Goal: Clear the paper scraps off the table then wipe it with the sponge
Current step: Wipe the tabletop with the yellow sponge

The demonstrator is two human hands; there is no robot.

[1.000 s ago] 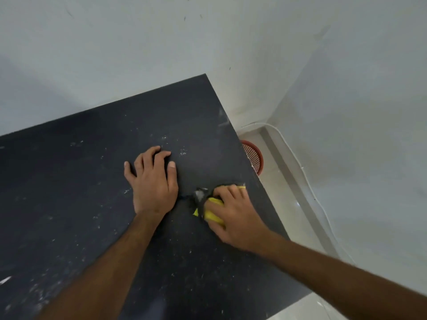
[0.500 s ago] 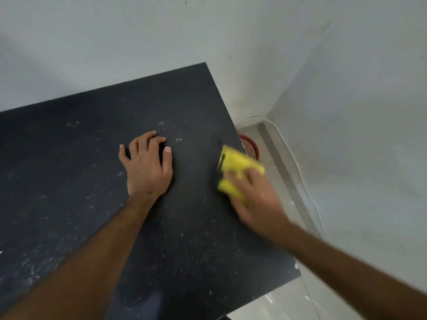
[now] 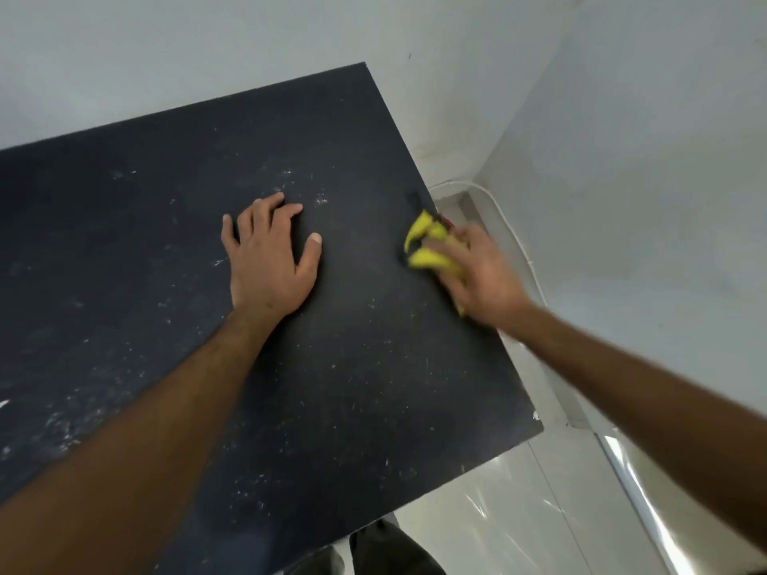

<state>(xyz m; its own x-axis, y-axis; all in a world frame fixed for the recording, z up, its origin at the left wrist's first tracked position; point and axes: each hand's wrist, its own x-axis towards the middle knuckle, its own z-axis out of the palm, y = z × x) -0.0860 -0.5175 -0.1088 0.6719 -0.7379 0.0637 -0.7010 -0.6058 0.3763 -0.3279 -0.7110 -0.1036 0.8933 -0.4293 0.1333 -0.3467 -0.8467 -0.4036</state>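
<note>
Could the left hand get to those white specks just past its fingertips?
Probably yes. The left hand lies flat and empty on the table, and the specks sit just beyond its fingers with nothing between.

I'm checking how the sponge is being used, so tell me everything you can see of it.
The sponge is bright yellow, soft-looking and motion-blurred. It is squeezed and bent in the right hand, whose fingers cover its middle, so yellow shows above and below them. It sits at the right edge of the dark table, partly over that edge. Whether it presses on the surface cannot be told.
</note>
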